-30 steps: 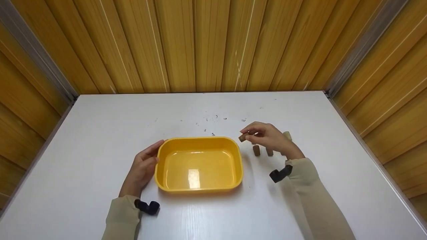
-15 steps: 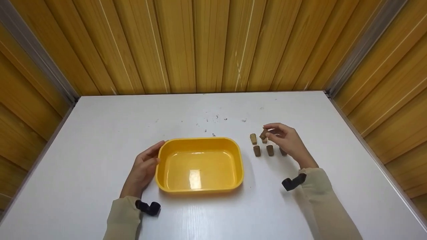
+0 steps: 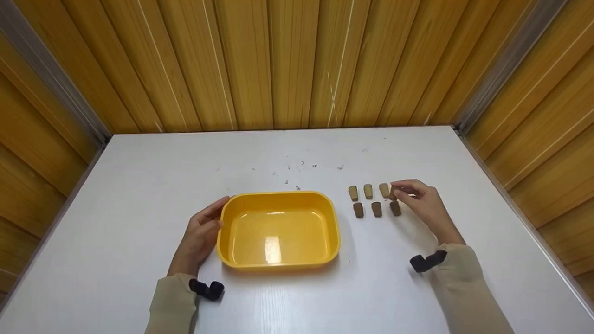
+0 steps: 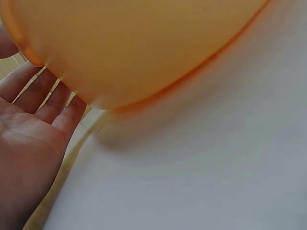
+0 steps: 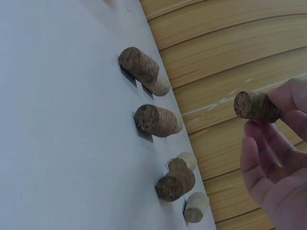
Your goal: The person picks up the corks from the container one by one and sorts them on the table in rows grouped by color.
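Observation:
Two uneven rows of cork stoppers lie right of the yellow tray (image 3: 278,266), a pale row behind a darker one. My right hand (image 3: 424,202) pinches a brown cork stopper (image 5: 257,106) between thumb and fingers, beside the right end of the rows. In the head view that cork overlaps the gap next to a pale cork (image 3: 384,190), and a further pale cork (image 5: 196,207) is hidden behind the hand. My left hand (image 3: 197,234) rests against the tray's left side, its fingers fairly straight along the outer wall in the left wrist view.
Dark corks (image 3: 376,209) stand close together by the tray's right side. The white table (image 3: 278,311) has small dark marks (image 3: 297,167) behind the tray. Yellow wood-look panels (image 3: 292,65) enclose the back and both sides.
My right hand has moved rightward with the brown cork, from beside the tray's right rim to the right end of the cork rows. More corks now show. The left hand has stayed at the tray.

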Motion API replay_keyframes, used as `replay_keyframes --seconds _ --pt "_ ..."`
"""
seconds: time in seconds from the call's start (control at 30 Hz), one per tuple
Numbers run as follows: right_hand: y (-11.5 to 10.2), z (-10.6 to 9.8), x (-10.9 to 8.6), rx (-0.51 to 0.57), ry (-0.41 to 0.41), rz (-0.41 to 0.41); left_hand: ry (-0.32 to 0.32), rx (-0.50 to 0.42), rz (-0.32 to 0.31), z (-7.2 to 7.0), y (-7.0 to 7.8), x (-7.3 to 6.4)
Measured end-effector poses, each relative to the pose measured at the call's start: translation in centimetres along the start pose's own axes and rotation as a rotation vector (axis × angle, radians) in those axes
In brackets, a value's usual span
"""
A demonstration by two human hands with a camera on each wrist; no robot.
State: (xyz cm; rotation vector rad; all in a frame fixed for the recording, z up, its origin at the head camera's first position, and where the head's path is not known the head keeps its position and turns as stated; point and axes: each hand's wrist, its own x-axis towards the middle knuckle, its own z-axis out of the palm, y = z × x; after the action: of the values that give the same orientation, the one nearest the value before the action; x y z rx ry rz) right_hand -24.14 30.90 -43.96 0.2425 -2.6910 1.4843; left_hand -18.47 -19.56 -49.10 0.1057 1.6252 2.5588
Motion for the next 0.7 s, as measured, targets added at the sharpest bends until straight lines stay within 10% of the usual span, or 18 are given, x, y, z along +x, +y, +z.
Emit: replay_keyframes --seconds 0.7 --pt "3.8 -2.0 -1.3 -0.013 0.055 0.215 -0.002 0.029 0.02 0.1 0.0 -0.1"
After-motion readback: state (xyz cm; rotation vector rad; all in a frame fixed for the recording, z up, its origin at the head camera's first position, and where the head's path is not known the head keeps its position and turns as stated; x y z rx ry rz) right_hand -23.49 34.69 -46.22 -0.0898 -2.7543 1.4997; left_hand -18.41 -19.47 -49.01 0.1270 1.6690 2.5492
